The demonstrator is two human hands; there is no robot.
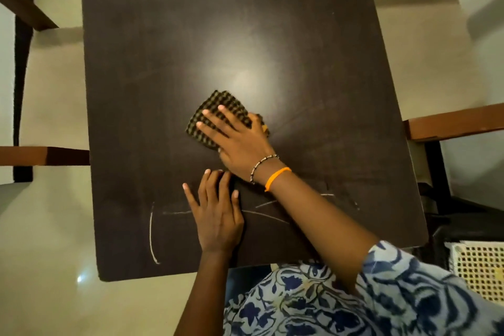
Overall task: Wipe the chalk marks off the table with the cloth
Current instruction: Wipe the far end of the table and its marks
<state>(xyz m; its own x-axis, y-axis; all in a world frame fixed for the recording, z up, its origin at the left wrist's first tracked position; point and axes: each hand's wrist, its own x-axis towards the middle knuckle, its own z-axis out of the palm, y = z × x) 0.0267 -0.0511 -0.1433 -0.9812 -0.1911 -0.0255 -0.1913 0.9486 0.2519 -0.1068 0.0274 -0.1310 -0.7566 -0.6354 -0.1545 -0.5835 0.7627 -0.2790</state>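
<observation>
Right hand pressing a checked cloth flat on a dark table, chalk lines nearer the person.

The right hand [240, 142] lies palm-down with fingers spread wide on the folded olive-and-black checked cloth [218, 120], near the middle of the dark brown table [191, 22]; a beaded bracelet [263, 168] and an orange band [276, 177] circle its wrist. The left hand [216, 215] rests flat and open on the bare tabletop just behind it, holding nothing. White chalk marks [151, 232] sit along the near edge: a curved stroke at the near-left corner, and straight lines partly covered by the left hand and right forearm. A perforated cream basket [480, 267] stands at the lower right.
</observation>
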